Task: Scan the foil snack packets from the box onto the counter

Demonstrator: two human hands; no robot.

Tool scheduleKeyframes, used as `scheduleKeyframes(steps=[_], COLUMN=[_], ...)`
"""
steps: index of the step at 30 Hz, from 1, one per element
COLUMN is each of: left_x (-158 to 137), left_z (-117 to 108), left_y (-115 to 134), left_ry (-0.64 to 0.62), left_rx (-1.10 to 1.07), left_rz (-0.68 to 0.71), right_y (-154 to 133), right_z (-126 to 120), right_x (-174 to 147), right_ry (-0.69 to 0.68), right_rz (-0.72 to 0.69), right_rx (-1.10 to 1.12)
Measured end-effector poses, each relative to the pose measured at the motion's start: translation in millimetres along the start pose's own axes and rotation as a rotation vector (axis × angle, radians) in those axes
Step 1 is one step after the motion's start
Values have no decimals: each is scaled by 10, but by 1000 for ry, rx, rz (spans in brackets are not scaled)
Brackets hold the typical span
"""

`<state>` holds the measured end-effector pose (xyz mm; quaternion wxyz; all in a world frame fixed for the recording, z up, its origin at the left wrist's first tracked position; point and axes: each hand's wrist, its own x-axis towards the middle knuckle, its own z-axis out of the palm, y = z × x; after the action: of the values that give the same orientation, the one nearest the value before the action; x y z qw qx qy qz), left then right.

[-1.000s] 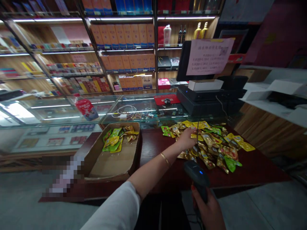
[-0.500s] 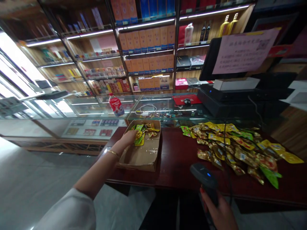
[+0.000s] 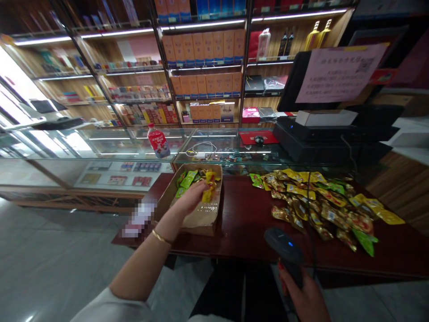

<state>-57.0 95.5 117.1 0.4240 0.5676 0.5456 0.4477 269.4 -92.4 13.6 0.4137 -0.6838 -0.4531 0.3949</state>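
Observation:
Over the cardboard box [image 3: 199, 223], my left hand [image 3: 192, 199] is closed on a yellow snack packet [image 3: 210, 185]. Below it, several green packets [image 3: 188, 179] and some gold ones lie at the box's far end; the near end shows bare cardboard. My right hand [image 3: 306, 290] grips the handle of a black barcode scanner [image 3: 284, 246], its blue light lit, at the table's front edge. Beyond the scanner, a pile of gold, yellow and green snack packets [image 3: 321, 205] spreads over the dark red table [image 3: 239, 214].
Behind the table stands a glass display counter [image 3: 134, 143] with a red-labelled bottle [image 3: 158, 142], a white cable and a mouse [image 3: 259, 140] on a red mat. A monitor [image 3: 293, 85] with a pink paper sheet stands at right. The scanner's cord crosses the packet pile.
My left hand has moved right and lifted a yellow packet from the box's left side. My right hand still holds the scanner in nearly the same place. The view has shifted slightly.

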Motion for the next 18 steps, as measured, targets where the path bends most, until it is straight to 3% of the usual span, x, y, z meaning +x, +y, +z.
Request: scheduleKeyframes(steps=[1,3,5,8,11,14,18], left_x=[-146,-396,-545,-575,-508,-484,-518], left_z=[230,704,1120,1497,1559,1491,1487], left_y=[-6,-100,-286,-631,-906,-1042,-1066], left_ry=[-127,-241,-219,-89,45,78,13], left_rx=[-244,-572,-723,-684,-402,-47,190], left_rz=[-88,-214,-258,-222,-20,235,313], right_y=[-27,-82,-113,-67,57,128,47], right_z=[7,22,29,6,-31,-31,15], right_x=[-6,-23,-37,-29,8,22,-15], right_ry=[2,27,41,5,-65,-73,-19], right_rz=[-2,-13,-30,-38,-13,-7,-16], right_rx=[3,10,18,17,-11,-9,13])
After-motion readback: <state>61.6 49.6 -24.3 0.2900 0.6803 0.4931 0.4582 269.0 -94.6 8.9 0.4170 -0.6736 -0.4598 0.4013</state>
